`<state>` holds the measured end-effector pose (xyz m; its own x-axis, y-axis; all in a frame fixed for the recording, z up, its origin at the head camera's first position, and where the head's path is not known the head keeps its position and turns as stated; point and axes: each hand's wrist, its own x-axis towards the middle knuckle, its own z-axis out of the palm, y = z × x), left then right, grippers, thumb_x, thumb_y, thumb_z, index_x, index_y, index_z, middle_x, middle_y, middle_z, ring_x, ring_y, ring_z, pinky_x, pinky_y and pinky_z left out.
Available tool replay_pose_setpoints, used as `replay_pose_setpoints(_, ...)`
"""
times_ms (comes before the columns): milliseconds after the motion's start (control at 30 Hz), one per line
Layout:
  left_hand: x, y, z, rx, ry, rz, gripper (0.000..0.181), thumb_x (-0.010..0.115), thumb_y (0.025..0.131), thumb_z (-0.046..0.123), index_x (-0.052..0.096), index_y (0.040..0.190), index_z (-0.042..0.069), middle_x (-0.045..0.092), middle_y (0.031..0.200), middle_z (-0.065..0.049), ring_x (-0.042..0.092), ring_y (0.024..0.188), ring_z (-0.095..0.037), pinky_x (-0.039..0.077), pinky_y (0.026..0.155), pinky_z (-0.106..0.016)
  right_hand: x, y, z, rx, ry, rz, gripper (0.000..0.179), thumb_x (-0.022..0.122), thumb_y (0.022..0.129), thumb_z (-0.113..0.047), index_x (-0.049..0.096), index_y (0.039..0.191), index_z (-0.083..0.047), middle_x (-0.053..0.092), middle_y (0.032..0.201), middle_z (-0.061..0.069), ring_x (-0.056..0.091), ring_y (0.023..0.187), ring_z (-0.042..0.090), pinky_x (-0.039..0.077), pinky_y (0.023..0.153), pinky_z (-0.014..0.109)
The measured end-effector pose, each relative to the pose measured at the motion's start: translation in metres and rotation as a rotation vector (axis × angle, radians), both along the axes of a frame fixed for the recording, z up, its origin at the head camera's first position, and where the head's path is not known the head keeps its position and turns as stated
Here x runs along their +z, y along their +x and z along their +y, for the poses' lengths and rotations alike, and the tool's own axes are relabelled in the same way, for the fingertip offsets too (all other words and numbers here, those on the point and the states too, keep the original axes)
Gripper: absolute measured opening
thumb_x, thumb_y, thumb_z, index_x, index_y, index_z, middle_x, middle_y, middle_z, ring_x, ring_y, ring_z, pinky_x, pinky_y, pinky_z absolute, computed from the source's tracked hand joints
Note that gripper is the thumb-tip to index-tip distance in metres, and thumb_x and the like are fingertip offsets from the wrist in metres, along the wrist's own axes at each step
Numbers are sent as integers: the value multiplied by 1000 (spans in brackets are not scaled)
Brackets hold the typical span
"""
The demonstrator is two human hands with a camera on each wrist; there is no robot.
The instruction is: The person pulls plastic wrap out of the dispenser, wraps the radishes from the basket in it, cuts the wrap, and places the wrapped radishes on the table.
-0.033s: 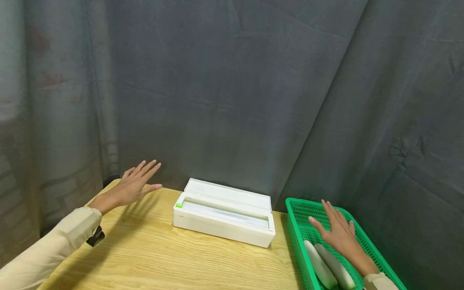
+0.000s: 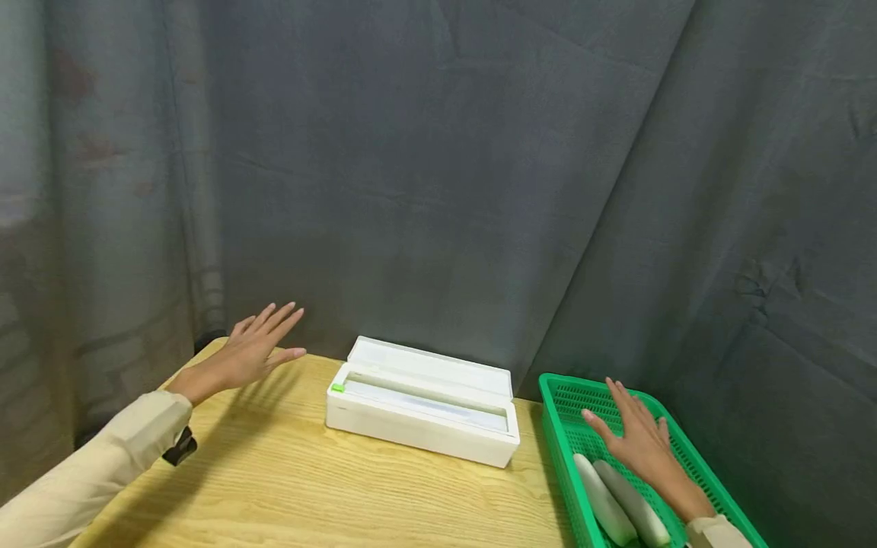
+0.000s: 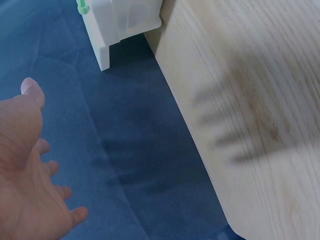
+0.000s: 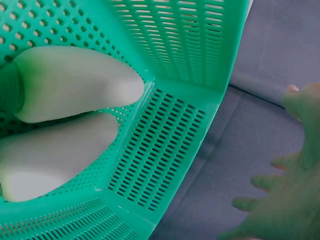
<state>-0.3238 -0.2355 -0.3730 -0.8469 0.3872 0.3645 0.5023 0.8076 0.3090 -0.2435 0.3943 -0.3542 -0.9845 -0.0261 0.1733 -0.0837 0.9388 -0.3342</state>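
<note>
My left hand hovers over the back left of the table, fingers straight and spread, holding nothing. In the left wrist view, its thumb and fingertips stand apart from everything. At the right, my right hand is held above a green plastic basket, fingers extended and bare. Two white radishes lie side by side in the basket, with a green end on one. Between the hands sits a long white cling-film dispenser box, lid tipped back, a small green slider at its left end.
The pale wooden table carries the box, near its back edge. A dark grey curtain hangs right behind it and round both sides. Something black shows under the left wrist.
</note>
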Motion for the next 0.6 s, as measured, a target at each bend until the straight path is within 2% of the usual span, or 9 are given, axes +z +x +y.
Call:
replay_pose_setpoints(333,-1,1,5,-38,15,-1,78,61,106,43,25,166,9,19,170,-27,12,154,-57,12,115,-76,9,5,-7,37,-10,-11,94,59,103,-55,11,168,-7,12,169,34,12,148,66,3,106,88)
replay_pose_setpoints(600,2,6,12,-86,32,-5,77,61,106,42,25,167,12,21,171,-24,14,155,-55,14,116,-75,12,8,-17,73,4,39,89,63,104,-48,18,167,-5,16,168,34,15,147,64,6,106,88)
